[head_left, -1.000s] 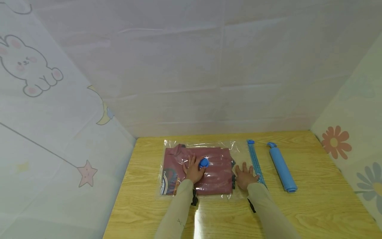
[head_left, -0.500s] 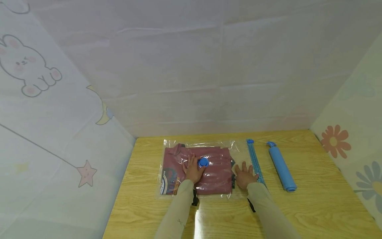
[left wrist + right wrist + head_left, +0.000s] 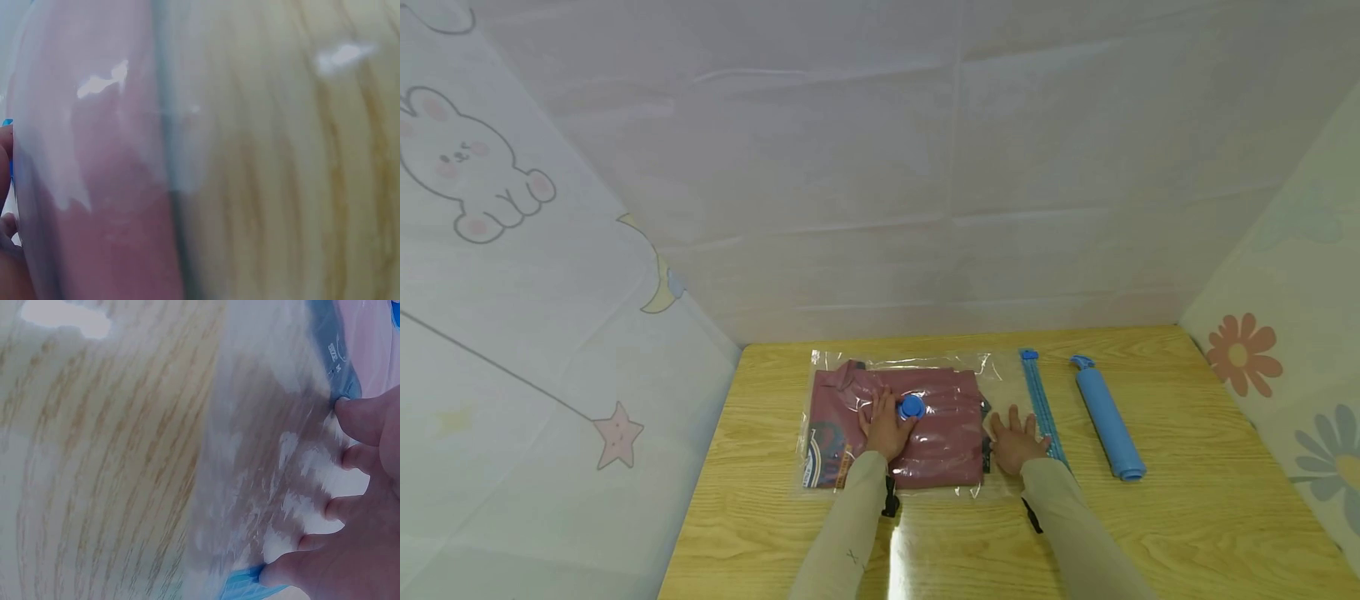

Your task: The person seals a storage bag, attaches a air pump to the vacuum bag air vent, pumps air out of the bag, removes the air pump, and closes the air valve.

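A clear plastic vacuum storage bag (image 3: 1003, 375) lies flat on the table with a folded dusky-red garment (image 3: 943, 462) inside. My left hand (image 3: 887, 429) rests on the bag over the garment, fingers extended, right beside the round blue valve cap (image 3: 912, 407). Toward the bag's right end, my right hand (image 3: 1017, 446) presses the bare plastic with spread fingers, near the blue zip strip (image 3: 1041, 400). In the right wrist view, its thumb (image 3: 362, 419) touches the bag by a dark edge of the garment, and the little finger reaches the blue strip (image 3: 244, 584). Only part of the left fingers shows in the left wrist view.
A blue hand pump (image 3: 1108, 423) lies on the wood-grain table (image 3: 1195, 517) to the right of the bag. A blue slider (image 3: 1029, 355) sits at the strip's far end. Pale printed sheets (image 3: 850, 250) hang along the back and both sides.
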A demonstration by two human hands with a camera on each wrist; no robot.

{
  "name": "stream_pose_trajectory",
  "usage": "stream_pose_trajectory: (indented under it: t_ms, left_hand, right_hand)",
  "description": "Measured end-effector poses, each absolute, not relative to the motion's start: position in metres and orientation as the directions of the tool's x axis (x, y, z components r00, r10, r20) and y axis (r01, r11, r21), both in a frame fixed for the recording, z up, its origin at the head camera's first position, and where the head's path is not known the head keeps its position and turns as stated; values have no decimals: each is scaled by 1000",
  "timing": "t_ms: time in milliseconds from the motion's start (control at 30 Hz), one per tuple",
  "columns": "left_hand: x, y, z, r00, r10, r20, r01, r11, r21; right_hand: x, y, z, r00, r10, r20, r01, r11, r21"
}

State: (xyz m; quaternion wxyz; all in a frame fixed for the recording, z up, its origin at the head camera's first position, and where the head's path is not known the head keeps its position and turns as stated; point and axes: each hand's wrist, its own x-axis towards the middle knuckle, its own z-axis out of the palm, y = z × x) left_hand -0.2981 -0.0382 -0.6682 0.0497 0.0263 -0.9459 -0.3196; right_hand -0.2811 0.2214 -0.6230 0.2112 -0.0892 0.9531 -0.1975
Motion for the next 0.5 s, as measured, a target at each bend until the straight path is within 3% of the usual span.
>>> stream_pose_trajectory:
  t_ms: [200,500]
  left_hand:
    - [-299,-39,-673,-995,-57,79,-3,831,557]
    - [-291,-34,-650,-1000,-11,24,4,838,545]
  right_hand:
    - [-281,221,-622,-897,-247,-367,-78,905,-418]
    - [-280,221,-622,-899,-249,-361,-78,901,-426]
